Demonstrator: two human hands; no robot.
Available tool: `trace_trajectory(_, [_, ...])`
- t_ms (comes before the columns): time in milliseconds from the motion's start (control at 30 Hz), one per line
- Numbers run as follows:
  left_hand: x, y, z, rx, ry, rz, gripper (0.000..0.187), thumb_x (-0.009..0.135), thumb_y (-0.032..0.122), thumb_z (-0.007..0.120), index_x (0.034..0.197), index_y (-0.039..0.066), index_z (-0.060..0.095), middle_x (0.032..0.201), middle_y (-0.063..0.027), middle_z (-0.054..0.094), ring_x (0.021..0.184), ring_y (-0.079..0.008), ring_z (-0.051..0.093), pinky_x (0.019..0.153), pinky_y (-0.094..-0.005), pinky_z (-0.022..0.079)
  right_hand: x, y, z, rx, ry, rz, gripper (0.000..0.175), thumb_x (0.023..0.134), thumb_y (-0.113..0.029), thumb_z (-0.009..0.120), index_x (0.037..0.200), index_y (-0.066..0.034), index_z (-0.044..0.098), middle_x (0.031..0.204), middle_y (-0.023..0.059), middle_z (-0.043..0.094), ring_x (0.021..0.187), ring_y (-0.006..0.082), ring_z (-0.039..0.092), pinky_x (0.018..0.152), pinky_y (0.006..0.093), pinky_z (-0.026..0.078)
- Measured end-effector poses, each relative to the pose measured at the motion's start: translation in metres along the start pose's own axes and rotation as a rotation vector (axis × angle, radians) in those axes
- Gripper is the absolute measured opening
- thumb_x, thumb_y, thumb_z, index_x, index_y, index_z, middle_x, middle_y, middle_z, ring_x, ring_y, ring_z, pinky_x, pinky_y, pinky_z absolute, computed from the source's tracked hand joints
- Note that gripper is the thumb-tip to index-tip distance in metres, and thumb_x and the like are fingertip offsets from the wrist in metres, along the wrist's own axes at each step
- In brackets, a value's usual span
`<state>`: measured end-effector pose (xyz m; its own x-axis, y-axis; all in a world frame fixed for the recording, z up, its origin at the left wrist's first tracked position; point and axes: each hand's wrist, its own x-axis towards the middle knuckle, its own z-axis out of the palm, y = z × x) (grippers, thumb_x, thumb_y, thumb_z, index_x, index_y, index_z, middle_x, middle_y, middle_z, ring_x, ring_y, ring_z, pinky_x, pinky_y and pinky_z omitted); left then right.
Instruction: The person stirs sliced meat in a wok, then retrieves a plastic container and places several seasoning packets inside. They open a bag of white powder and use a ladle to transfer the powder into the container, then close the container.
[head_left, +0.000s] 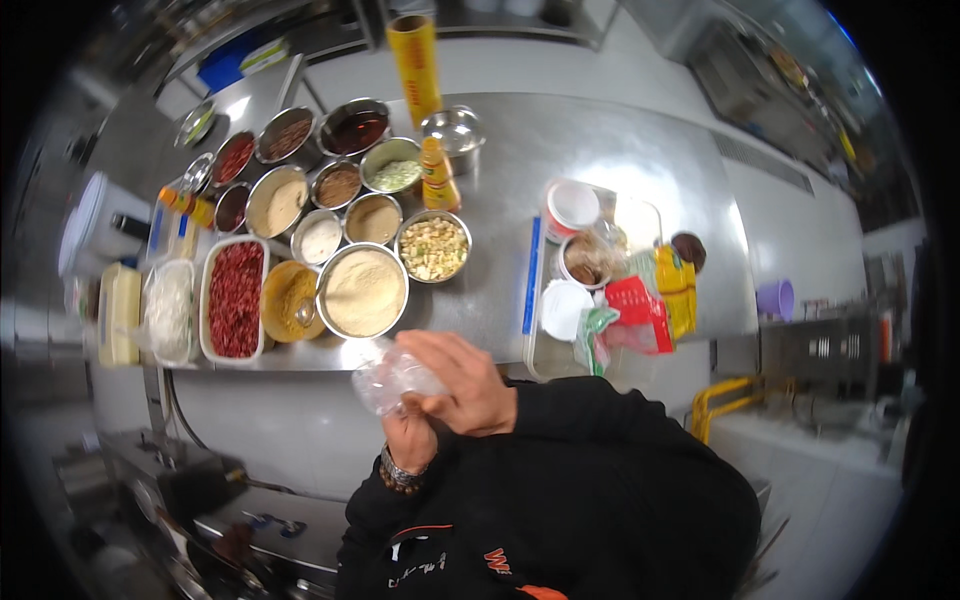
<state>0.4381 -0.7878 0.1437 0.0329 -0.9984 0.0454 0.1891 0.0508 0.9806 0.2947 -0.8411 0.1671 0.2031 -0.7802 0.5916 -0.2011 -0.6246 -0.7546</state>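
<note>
Both hands meet on a crumpled piece of clear thin plastic (390, 382) just in front of the table's near edge; I cannot tell whether it is a bag or a glove. From below, my left hand (411, 439), with a metal band and beads at the wrist, grips it. My right hand (469, 390) is pressed over it from the right, fingers bent. Just beyond them stands a steel bowl of pale powder (365, 291). To its left are a yellow bowl with a spoon (289, 304) and a white tub of red minced meat (236, 300). Chopped pale pieces (433, 250) fill another steel bowl.
Several steel pots of seasonings, one with dark liquid (356, 127), crowd the steel table's left half. A yellow bottle (439, 180) and a tall yellow roll (415, 67) stand behind. On the right, a clear tray (534, 352) holds tubs and a red packet (637, 311).
</note>
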Motion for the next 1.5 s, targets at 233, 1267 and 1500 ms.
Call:
trace_trajectory(233, [0.015,0.010,-0.062,0.315,-0.040,0.160,0.035,0.102,0.025,0.053,0.117,-0.006,0.054,0.099,-0.0056,0.064,0.088,-0.0125,0.058,0.080,-0.0272,0.048,0.014,-0.018,0.053,-0.049,0.183,0.026,0.050,0.085,-0.045,0.070,0.108,-0.0014,0.060,0.102,0.0147,0.061,0.087,0.0350,0.061,0.072,0.0407,0.052])
trace_trajectory(1267, [0.053,0.015,-0.060,-0.048,-0.319,-0.061,0.085,0.084,0.039,0.079,0.143,-0.003,0.034,0.130,-0.0100,0.051,0.121,-0.0170,0.049,0.102,-0.0339,0.041,0.003,-0.001,0.028,-0.029,0.250,0.172,0.061,0.071,-0.035,0.089,0.112,-0.0011,0.058,0.092,0.0122,0.070,0.082,0.0239,0.071,0.072,0.0336,0.055])
trace_trajectory(1500, [0.048,0.037,-0.046,-0.052,-0.125,0.112,0.089,0.081,0.042,0.079,0.144,-0.001,0.032,0.130,-0.0101,0.052,0.119,-0.0161,0.050,0.101,-0.0321,0.042,0.033,0.002,0.030,0.483,0.075,0.110,0.083,0.078,-0.053,0.079,0.129,0.0036,0.046,0.112,0.0133,0.061,0.103,0.0221,0.061,0.090,0.0356,0.049])
